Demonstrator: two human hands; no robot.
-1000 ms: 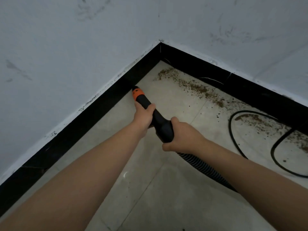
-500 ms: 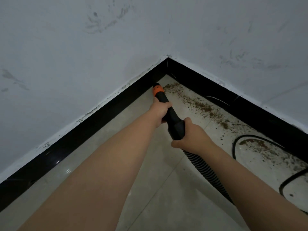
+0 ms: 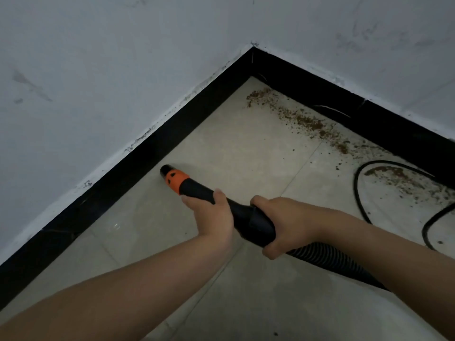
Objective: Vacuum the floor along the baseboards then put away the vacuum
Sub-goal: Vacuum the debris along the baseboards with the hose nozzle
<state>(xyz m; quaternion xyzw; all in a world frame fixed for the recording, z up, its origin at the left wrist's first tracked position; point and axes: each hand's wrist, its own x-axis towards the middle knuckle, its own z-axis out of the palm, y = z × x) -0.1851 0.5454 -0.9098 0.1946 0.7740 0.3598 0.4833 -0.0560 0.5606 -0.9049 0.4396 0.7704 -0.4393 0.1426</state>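
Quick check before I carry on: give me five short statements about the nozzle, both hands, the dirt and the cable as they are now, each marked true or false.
1. Both hands grip the vacuum nozzle. True: the left hand is nearer the orange tip, the right hand behind it.
2. The nozzle tip points at the left baseboard. True.
3. The brown dirt lies under the nozzle tip. False: it lies along the right baseboard, away from the tip.
4. The black cable is coiled round the nozzle. False: it lies on the floor at right.
5. The ribbed hose runs back from the right hand. True.
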